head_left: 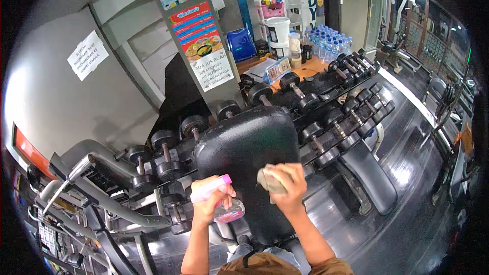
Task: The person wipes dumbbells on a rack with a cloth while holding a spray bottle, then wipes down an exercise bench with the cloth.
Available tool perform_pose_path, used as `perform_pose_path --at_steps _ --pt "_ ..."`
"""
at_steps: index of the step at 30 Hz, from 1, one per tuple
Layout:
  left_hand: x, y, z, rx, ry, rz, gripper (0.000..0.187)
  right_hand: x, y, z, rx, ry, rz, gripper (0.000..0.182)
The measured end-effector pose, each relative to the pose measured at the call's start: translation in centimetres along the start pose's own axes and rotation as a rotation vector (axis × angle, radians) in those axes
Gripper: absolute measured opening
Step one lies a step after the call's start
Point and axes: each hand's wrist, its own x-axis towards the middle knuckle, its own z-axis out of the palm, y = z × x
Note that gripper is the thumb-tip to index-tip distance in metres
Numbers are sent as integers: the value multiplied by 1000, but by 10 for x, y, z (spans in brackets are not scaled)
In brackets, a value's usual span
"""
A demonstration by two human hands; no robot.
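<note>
My left hand (208, 202) is wrapped around the neck of a spray bottle (230, 211) with a pink head and a clear body. The nozzle points right, over the black padded bench (247, 140). In my right hand (291, 191) a greyish-beige cloth (270, 181) is bunched up, held close over the right part of the pad. The backrest stands tilted in front of me, its top edge rounded and shiny. Its lower part runs down between my two forearms.
Dumbbells (165, 154) line a rack behind the bench on both sides. Another padded bench (374, 175) stands at right. Metal machine frames (109, 201) are close at left. Water bottles (328, 43) and tubs (278, 30) crowd a wooden counter (310, 66) beyond the rack.
</note>
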Motion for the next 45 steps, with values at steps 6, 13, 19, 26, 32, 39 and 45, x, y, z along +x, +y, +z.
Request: perform_pose_path --at_steps 6,13,19,26,32,39,45 --pt "-3 2 19 81 -98 -119 14 -8 17 -5 10 81 86 47" --pt "7 -5 39 231 -157 -147 24 44 14 -6 30 166 27 48" --pt "8 -3 48 265 -94 -206 23 -19 30 -11 59 70 62 48" --pt "8 -6 48 451 -105 -159 23 21 38 -12 22 169 61 45" --pt "7 -10 50 399 -53 -165 25 44 46 -9 119 211 57 45" --pt "6 -14 47 424 -66 -129 21 -8 66 -20 86 192 155 40" --pt "6 -15 54 398 9 -145 17 39 70 -24 308 118 289 39"
